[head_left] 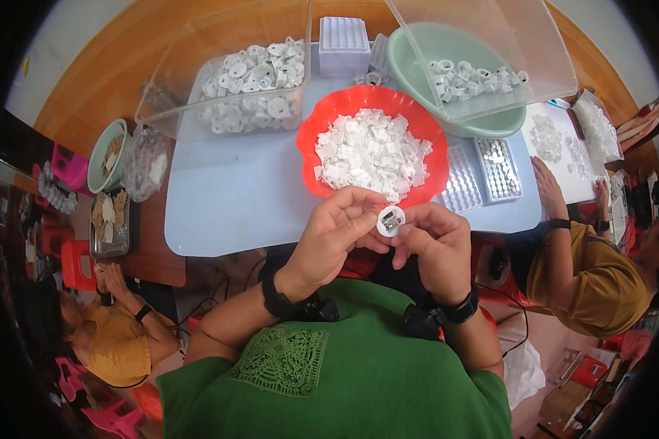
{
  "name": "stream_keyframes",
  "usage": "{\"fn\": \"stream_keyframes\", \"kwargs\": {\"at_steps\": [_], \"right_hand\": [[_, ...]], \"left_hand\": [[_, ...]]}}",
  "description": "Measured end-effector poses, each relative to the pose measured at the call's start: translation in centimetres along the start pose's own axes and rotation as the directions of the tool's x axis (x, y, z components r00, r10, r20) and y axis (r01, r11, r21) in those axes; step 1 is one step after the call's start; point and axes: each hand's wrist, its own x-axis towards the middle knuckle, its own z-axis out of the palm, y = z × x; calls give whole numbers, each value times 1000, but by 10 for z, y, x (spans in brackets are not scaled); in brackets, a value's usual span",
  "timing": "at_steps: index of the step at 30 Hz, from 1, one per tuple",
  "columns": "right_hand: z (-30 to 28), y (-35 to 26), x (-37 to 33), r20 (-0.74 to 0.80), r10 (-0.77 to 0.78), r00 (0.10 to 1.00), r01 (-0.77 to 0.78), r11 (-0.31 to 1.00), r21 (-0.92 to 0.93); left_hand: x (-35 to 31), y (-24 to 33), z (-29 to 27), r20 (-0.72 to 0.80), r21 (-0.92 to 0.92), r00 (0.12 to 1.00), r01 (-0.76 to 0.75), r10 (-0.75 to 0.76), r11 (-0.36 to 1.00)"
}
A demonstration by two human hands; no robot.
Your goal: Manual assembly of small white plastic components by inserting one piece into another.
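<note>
Between my two hands is a small round white plastic part [390, 222] with dark and metallic pieces inside its open face. My left hand [337, 233] pinches it from the left with thumb and fingers. From the right, the thumb and fingertips of my right hand [439, 241] close on its edge. Just beyond my hands stands a red wavy-rimmed bowl [311, 117] heaped with small white plastic pieces [373, 150]. What lies behind the part, at my fingertips, is hidden.
A clear bin [154, 110] of round white parts stands far left. Another clear bin [549, 66] rests over a green basin [410, 66] far right. A tray of small metallic discs [498, 168] lies on the blue board [227, 208]. Co-workers sit left [117, 336] and right [593, 271].
</note>
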Motion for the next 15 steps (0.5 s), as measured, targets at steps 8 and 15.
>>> {"fn": "stream_keyframes", "kwargs": {"at_steps": [8, 15], "right_hand": [[1, 0, 3, -4, 17, 1000, -16, 992, 126], [1, 2, 4, 0, -4, 1000, 4, 992, 126]], "left_hand": [[0, 1, -2, 72, 2, 997, -6, 6, 1000], [0, -3, -5, 113, 38, 994, -1, -3, 999]]}}
